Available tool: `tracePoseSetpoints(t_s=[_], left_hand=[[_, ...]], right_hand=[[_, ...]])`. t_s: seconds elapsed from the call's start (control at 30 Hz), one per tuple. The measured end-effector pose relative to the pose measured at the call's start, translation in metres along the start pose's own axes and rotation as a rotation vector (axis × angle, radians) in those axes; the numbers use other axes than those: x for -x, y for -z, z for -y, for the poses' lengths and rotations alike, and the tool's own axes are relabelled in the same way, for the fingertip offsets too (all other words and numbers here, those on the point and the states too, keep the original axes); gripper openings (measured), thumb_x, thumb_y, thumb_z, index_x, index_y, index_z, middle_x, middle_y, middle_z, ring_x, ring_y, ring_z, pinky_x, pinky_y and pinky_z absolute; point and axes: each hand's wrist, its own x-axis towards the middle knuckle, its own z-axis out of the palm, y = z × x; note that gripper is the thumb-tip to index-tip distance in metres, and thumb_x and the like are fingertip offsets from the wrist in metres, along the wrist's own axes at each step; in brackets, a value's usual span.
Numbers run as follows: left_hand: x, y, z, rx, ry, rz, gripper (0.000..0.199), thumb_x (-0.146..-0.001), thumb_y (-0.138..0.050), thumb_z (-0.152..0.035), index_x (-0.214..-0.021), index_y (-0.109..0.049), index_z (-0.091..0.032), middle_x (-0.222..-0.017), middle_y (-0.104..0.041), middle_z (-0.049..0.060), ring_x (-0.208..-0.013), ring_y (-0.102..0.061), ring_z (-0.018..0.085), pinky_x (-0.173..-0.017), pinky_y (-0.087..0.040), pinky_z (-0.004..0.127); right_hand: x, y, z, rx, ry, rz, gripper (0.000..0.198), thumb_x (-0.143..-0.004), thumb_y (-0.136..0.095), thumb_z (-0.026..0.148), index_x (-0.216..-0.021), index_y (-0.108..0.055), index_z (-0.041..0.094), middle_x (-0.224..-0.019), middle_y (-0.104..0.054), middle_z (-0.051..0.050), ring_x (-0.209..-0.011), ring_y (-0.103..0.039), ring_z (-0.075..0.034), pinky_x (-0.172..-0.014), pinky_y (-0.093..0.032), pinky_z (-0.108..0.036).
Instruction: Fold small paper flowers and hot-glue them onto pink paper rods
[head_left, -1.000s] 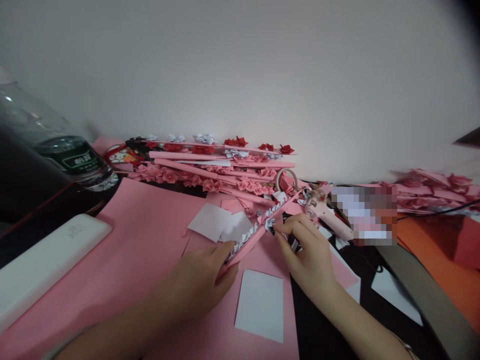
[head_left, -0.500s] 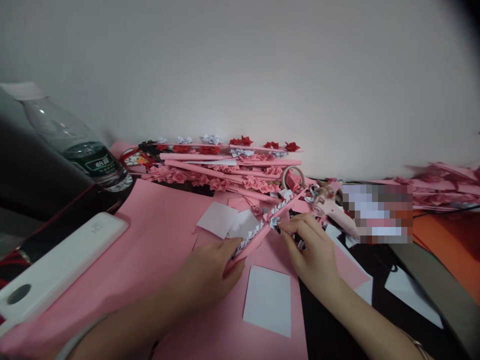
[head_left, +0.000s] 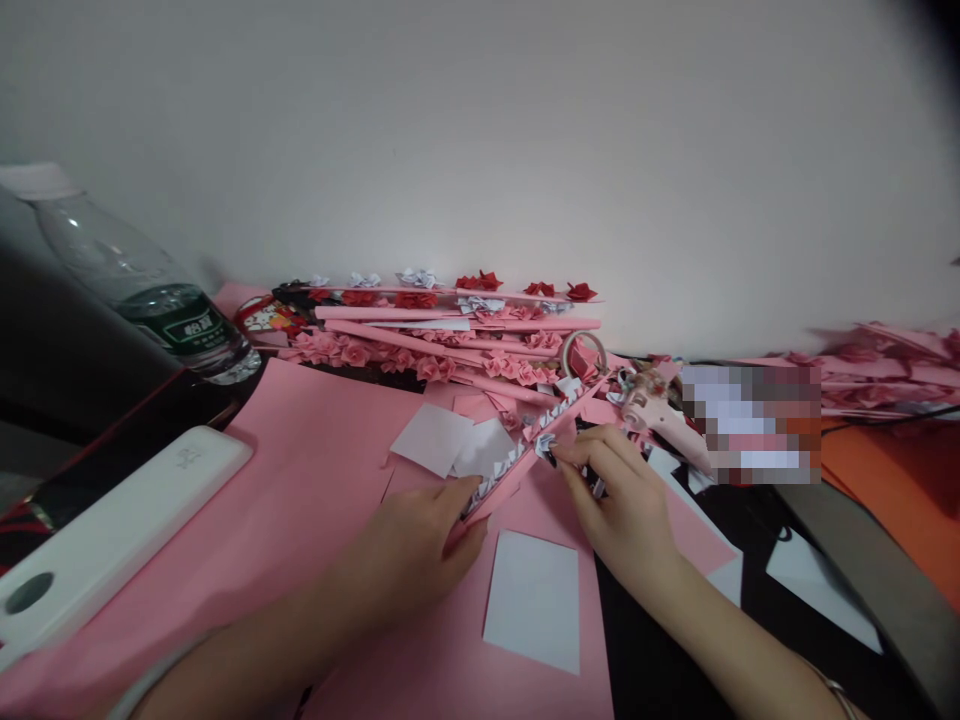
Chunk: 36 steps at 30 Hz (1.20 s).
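My left hand [head_left: 439, 525] is closed around the lower end of a pink paper stick [head_left: 517, 468], which slants up to the right. White folded-paper flowers run along the stick's upper side. My right hand [head_left: 615, 485] pinches a small white paper flower [head_left: 545, 446] between thumb and fingers, against or very close to the stick's middle. Whether that flower touches the stick I cannot tell. Below the stick, a white paper sheet [head_left: 532, 602] lies on a large pink sheet [head_left: 322, 450]. Two more white squares [head_left: 433, 440] lie behind my left hand.
Pink sticks with red, white and pink paper flowers [head_left: 420, 350] are piled along the wall. A tape roll [head_left: 583, 356] and a pink glue gun [head_left: 667, 420] lie to their right. At left are a water bottle [head_left: 176, 300] and a long white device [head_left: 127, 530]. Orange paper [head_left: 892, 490] lies far right.
The whole view has shifted slightly left. Both hands keep nearly the same hold on the stick and the small white flower.
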Motion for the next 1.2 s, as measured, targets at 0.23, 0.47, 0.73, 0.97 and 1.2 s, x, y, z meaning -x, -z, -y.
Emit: tracePoseSetpoints(t_s=[0.23,0.47,0.73,0.97,1.2], left_hand=[[-0.0019,0.0041,-0.0044,-0.032,0.076,0.102,0.020,-0.085,-0.039,-0.025,-0.093,-0.056,-0.018,-0.072,-0.062,0.003,-0.063,-0.058,0.017,-0.055,-0.039,0.025],[-0.0022,0.0028,-0.0032,-0.031,0.056,0.083,0.017,-0.085,-0.039,-0.024,-0.090,-0.055,-0.018,-0.071,-0.062,0.002,-0.061,-0.058,0.016,-0.054,-0.037,0.024],[-0.0022,0.0017,-0.0019,-0.042,0.041,0.068,0.020,-0.085,-0.039,-0.024,-0.094,-0.056,-0.017,-0.071,-0.063,0.003,-0.061,-0.058,0.017,-0.054,-0.038,0.025],[-0.0013,0.0004,-0.0017,-0.025,0.036,0.047,0.020,-0.085,-0.040,-0.024,-0.095,-0.056,-0.018,-0.071,-0.063,0.002,-0.061,-0.059,0.016,-0.054,-0.039,0.024],[-0.0018,0.0021,-0.0028,-0.041,0.048,0.078,0.020,-0.085,-0.039,-0.024,-0.094,-0.056,-0.018,-0.072,-0.063,0.003,-0.061,-0.058,0.016,-0.054,-0.038,0.024]], right_hand=[[0.0006,-0.0002,-0.0001,0.019,-0.002,-0.004,0.014,-0.084,-0.049,0.008,-0.078,-0.056,0.019,-0.077,-0.057,-0.005,-0.073,-0.054,-0.018,-0.064,-0.042,-0.032],[0.0016,-0.0013,-0.0015,0.046,0.014,-0.014,0.014,-0.084,-0.049,0.009,-0.077,-0.057,0.019,-0.077,-0.058,-0.006,-0.074,-0.054,-0.019,-0.064,-0.043,-0.033],[0.0022,-0.0020,-0.0015,0.056,0.006,-0.009,0.014,-0.084,-0.050,0.010,-0.079,-0.059,0.019,-0.078,-0.059,-0.006,-0.076,-0.055,-0.019,-0.065,-0.043,-0.034],[0.0022,-0.0019,-0.0022,0.057,0.004,-0.009,0.013,-0.084,-0.050,0.010,-0.077,-0.057,0.019,-0.078,-0.059,-0.006,-0.075,-0.055,-0.019,-0.065,-0.043,-0.034],[0.0019,-0.0021,-0.0014,0.056,-0.003,-0.003,0.014,-0.084,-0.050,0.011,-0.078,-0.059,0.019,-0.076,-0.059,-0.006,-0.075,-0.055,-0.019,-0.066,-0.043,-0.034]])
